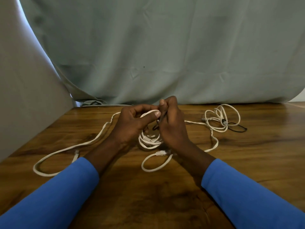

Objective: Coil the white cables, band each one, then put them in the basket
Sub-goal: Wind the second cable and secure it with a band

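A white cable coil (149, 141) is held upright over the middle of the wooden table (247, 162). My left hand (132, 124) grips the coil's top, thumb pressed on it. My right hand (171, 123) is closed on a thin black band (156, 125) against the coil. A loose white cable (66, 148) trails left in a long loop, and its connector end (160, 153) lies in front of the coil. A second coiled white cable (221, 119) with a black band (237, 129) rests at the back right. No basket is in view.
A grey-green cloth (165, 55) hangs behind the table's far edge. A pale wall or panel (24, 96) stands along the left side. Blue sleeves cover both forearms at the front.
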{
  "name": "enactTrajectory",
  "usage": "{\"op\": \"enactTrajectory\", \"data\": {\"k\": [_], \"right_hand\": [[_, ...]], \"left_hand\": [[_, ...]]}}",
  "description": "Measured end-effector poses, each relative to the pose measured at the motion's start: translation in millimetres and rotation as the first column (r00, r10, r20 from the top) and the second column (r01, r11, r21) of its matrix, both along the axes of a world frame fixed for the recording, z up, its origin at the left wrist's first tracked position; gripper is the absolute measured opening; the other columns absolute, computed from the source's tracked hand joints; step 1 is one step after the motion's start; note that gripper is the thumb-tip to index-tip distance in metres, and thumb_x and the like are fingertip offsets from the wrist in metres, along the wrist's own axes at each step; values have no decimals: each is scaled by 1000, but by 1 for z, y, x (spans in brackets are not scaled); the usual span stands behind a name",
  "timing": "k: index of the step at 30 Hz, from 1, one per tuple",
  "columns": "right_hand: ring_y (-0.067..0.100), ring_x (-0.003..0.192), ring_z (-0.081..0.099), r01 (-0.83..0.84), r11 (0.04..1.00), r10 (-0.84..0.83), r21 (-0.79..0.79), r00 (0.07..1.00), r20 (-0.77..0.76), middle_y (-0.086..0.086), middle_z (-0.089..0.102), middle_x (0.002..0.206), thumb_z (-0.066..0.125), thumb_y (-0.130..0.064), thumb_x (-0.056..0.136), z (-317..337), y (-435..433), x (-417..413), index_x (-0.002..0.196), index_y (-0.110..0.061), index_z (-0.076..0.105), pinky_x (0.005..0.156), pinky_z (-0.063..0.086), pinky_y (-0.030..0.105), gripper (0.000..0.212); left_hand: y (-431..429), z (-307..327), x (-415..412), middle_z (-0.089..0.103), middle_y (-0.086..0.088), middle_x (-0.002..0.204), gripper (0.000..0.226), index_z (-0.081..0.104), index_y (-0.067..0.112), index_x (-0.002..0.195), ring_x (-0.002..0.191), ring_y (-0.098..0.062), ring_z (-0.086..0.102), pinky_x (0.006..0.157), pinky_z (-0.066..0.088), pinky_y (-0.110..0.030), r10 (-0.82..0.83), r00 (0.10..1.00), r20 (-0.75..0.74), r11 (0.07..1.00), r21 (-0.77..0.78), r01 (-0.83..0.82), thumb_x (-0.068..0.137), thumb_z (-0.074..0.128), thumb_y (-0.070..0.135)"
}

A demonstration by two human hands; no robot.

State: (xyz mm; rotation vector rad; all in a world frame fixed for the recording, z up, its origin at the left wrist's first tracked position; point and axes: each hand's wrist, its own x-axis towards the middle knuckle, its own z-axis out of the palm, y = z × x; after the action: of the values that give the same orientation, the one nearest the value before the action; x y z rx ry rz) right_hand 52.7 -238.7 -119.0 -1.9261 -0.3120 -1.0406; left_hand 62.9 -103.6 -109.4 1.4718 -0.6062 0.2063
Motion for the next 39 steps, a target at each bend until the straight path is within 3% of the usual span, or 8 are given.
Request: {"op": "enactTrajectory", "data": {"k": [3,8,11,16,22,32,37,39], "right_hand": [[19,57,56,7,1000,-7,11,1000,-27,-3,54,66,37,-41,109,8,-2,-1,98,-14,42,53,47,49,30],[19,67,48,247,899,-233,-361,969,84,-6,48,75,25,-49,107,16,-10,-5,93,-24,34,58,30,34,30],[21,61,49,201,890,-197,-409,979,52,-10,44,67,25,-48,108,16,-13,-3,95,-24,34,56,30,34,30],[29,61,58,165,874,-174,-457,985,23,-2,56,68,18,-56,104,16,-18,0,100,-19,39,54,44,41,42],[29,62,56,76,861,-109,-502,993,-38,1,55,67,30,-44,109,16,-20,-3,96,-19,39,55,35,37,30],[25,54,50,132,919,-146,-372,989,-10,-6,45,59,32,-40,110,19,-18,0,89,-20,39,52,30,35,30],[5,72,61,-263,961,277,89,893,-356,-8,64,80,56,-45,102,7,1,-9,96,-21,59,67,47,29,25],[-1,82,65,-326,945,303,7,871,-385,-10,69,95,72,-40,93,3,4,-11,111,-24,61,72,53,22,27]], "left_hand": [[0,5,-4,79,-1,86,15,80,13,105,69,-6,66,53,46,-19,23,1000,20,1000,21,-24,91,75,11],[5,7,-6,73,-11,87,12,77,8,103,72,-12,67,59,56,-29,108,990,89,989,87,-116,94,69,6],[7,10,-8,65,-24,91,18,73,10,109,70,-13,64,58,56,-29,59,995,85,991,119,-69,95,65,2],[10,10,-8,69,-18,98,3,73,13,96,76,-9,69,60,56,-26,13,997,77,988,155,-25,93,73,11],[14,8,-1,66,-13,79,6,71,7,88,68,-19,61,65,54,-31,-42,999,-4,976,213,42,93,70,5],[6,8,-5,55,-2,63,16,67,10,83,48,-14,51,45,35,-21,-32,993,-116,990,133,48,97,60,9],[13,-2,5,48,-3,56,28,66,18,67,45,-13,38,41,28,-18,131,948,-290,981,-101,-167,94,63,9],[20,1,11,48,-7,58,27,66,17,66,43,-13,38,42,30,-19,149,922,-358,955,-190,-229,92,64,11]]}}
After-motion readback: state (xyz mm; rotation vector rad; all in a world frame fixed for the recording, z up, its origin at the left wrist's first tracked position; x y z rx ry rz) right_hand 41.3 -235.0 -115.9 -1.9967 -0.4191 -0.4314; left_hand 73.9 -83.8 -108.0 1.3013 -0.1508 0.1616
